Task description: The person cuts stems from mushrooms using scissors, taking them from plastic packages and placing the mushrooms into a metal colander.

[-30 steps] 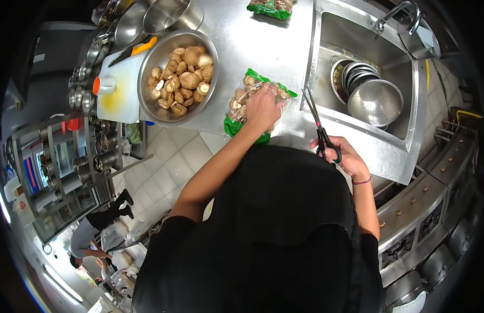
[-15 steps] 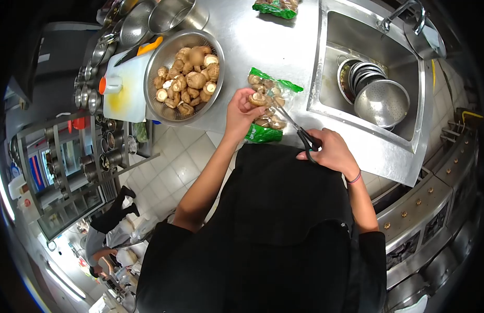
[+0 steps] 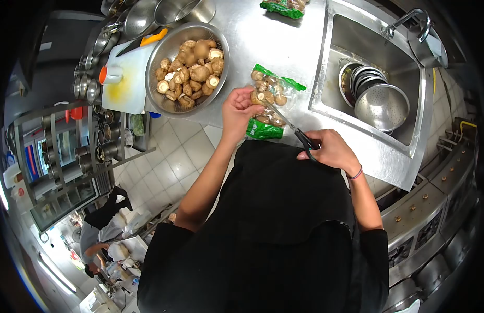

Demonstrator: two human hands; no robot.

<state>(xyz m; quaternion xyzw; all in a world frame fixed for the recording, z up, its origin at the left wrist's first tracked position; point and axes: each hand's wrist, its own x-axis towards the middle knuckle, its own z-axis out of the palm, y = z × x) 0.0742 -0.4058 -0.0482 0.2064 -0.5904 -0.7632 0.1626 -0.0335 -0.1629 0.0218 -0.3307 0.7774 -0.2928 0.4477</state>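
Note:
My left hand (image 3: 239, 111) is closed on a shiitake mushroom (image 3: 258, 97), its pale underside partly showing. In my right hand (image 3: 331, 150) are black-handled scissors (image 3: 298, 133), their fingers hooked through the loops. The blades slant up to the left, and their tips are at the mushroom's stem side; whether they touch it I cannot tell. Under both hands lies an opened clear bag with green ends (image 3: 265, 131), with several mushrooms in it. To the left, a perforated steel colander (image 3: 225, 68) holds a heap of shiitake mushrooms.
A white cutting board (image 3: 128, 94) carries a yellow-handled knife (image 3: 154, 37) and a white cup with an orange rim (image 3: 112, 75). Another green-edged bag (image 3: 282, 8) lies at the back. On the right, the sink (image 3: 342, 32) holds stacked bowls and a colander (image 3: 382, 107). A person (image 3: 98, 229) bends far off at lower left.
The mushroom in my left hand has come slightly lower, towards the bag. The scissors' tips have shifted a little left with it. The whole view has tilted slightly.

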